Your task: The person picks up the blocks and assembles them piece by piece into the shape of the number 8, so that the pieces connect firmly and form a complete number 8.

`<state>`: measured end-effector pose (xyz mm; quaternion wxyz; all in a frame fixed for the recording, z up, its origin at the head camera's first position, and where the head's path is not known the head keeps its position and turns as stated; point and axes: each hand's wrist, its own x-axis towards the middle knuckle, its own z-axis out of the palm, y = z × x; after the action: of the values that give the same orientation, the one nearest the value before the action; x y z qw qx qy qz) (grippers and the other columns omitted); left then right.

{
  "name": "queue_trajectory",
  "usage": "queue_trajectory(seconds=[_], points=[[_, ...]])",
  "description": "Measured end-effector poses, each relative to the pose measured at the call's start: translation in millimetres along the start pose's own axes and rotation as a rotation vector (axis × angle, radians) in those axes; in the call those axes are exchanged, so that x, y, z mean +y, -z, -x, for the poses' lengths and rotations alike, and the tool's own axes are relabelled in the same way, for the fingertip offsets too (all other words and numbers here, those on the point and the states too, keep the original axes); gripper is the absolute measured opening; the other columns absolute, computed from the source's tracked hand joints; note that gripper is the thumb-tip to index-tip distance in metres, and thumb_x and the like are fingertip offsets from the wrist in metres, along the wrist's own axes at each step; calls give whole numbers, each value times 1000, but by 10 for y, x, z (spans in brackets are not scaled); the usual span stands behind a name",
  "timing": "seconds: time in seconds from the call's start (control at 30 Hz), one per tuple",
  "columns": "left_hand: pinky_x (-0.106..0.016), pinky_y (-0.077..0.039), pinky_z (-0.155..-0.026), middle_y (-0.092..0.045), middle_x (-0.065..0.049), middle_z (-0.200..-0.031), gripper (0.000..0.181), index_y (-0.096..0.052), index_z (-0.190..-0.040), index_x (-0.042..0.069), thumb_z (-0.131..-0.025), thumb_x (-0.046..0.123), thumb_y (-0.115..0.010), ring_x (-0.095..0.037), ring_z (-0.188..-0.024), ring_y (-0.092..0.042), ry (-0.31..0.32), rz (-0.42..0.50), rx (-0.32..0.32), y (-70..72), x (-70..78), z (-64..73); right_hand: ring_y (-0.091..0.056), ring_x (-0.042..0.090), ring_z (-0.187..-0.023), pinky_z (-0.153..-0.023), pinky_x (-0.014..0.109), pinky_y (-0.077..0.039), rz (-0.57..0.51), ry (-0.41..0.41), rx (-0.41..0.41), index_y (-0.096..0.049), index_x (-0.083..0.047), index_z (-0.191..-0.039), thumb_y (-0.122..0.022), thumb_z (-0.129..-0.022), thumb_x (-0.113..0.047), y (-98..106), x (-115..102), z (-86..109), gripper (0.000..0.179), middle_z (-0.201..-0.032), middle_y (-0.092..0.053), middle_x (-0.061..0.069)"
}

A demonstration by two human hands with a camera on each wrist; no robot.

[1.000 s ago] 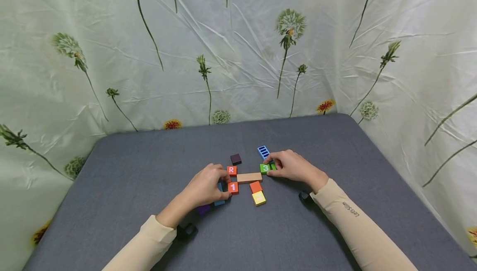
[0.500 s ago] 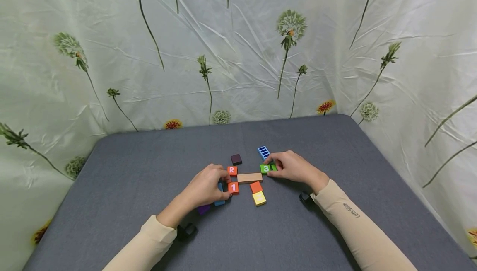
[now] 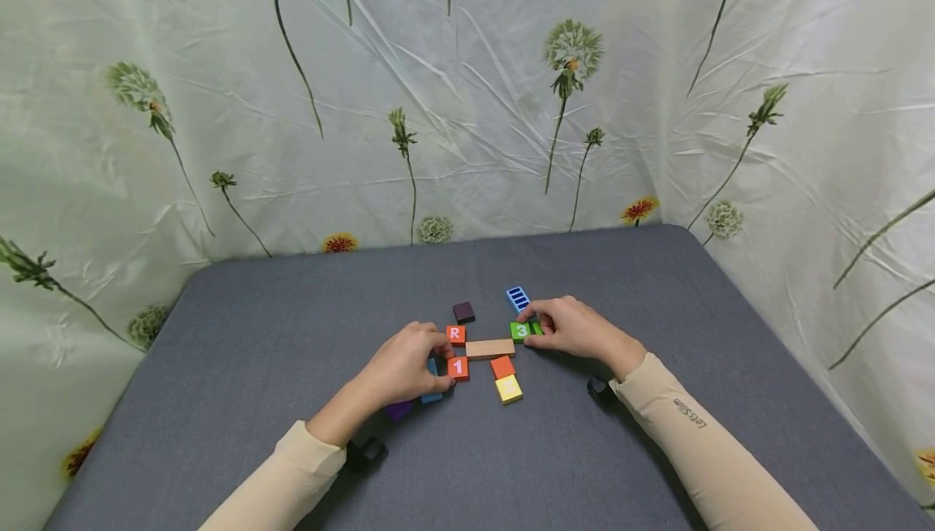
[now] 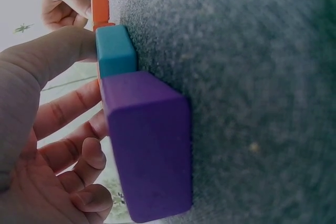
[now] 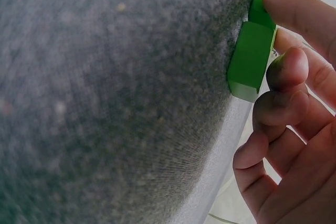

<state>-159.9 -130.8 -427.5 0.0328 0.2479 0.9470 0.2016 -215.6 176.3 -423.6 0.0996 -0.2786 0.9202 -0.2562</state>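
While the right sleeve (image 3: 704, 442) says "LetsSlim", the left hand (image 3: 402, 364) pinches a red "1" block (image 3: 458, 369) on the desk (image 3: 329, 295), red "R" block (image 3: 456, 336) right behind, and the right hand (image 3: 577, 328) pinches a green "3" block (image 3: 519, 332) too.

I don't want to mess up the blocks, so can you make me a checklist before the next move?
1. Right hand pinching the green 3 block: ok.
2. Left hand holding only the red 1 block: cannot tell; a teal block sits right beside it.
3. Wooden plank lying flat: ok.
4. Blue striped block fully in sight: not ok, fingers hide its near end.
5. Mark on the yellow block readable: cannot tell, too faint.
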Motion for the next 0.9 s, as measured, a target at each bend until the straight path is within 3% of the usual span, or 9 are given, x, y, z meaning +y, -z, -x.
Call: queue_trajectory(seconds=[0.33, 0.57, 0.77, 0.9], points=[[-41, -54, -83, -68, 4, -96, 25, -76, -98, 19, -82, 27, -94, -17, -96, -61, -9, 29, -14, 60, -2, 12, -44, 5, -60, -59, 23, -34, 16, -10, -19, -78, -11, -120, -80, -98, -21, 19, -12, -18, 24, -69, -52, -7], [-33, -50, -74, -67, 4, -91, 20, -74, -100, 16, -88, 25, -87, -14, -85, -59, -47, 64, 36, 111, -57, -5, -44, 5, -60, -59, 23, -33, 10, -19, -32, -79, -11, -120, -80, -98, -23, 36, -29, -31, 25, -69, -51, -7], [-31, -43, -65, -62, 4, -82, 18, -78, -109, 16, -93, 20, -82, -13, -74, -52, 34, 60, 83, 120, -81, -107, -44, 5, -60, -58, 22, -32, 7, -32, -31, -79, -10, -120, -81, -98, -22, 37, -48, -32, 25, -69, -51, -8], [-31, -42, -62, -62, 3, -81, 22, -79, -115, 16, -93, 20, -82, -13, -70, -52, 95, 33, 75, 105, -96, -178, -43, 5, -61, -59, 22, -32, 2, -42, -32, -79, -10, -120, -81, -98, -21, 21, -53, -39, 25, -69, -51, -8]])
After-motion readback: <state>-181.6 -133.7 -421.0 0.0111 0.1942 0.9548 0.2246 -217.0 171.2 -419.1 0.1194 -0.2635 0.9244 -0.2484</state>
